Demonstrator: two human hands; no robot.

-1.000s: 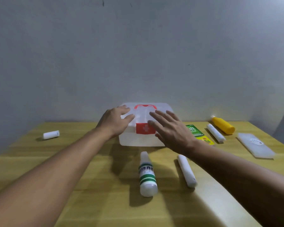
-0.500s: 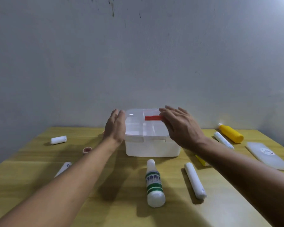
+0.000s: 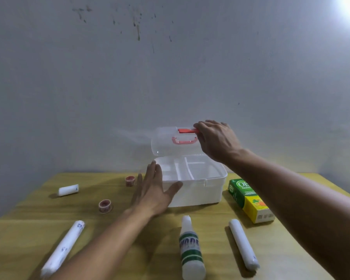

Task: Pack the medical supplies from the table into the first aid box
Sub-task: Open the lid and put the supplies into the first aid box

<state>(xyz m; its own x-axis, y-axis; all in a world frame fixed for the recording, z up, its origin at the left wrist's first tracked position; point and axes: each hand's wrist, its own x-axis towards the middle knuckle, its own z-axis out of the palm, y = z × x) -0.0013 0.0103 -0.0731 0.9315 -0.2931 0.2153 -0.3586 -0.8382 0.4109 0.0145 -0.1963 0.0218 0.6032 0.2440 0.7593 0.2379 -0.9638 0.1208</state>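
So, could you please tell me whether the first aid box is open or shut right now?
Open: the right hand holds the clear lid raised, exposing the first aid box tray.

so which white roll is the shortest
The roll at far left, beyond the two tape rings. It is stubby; the other two rolls, near the front edge, are long.

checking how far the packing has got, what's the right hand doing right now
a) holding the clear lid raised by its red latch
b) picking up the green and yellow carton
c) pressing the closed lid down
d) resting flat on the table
a: the right hand grips the red latch at the top of the clear lid, which stands raised above the open first aid box.
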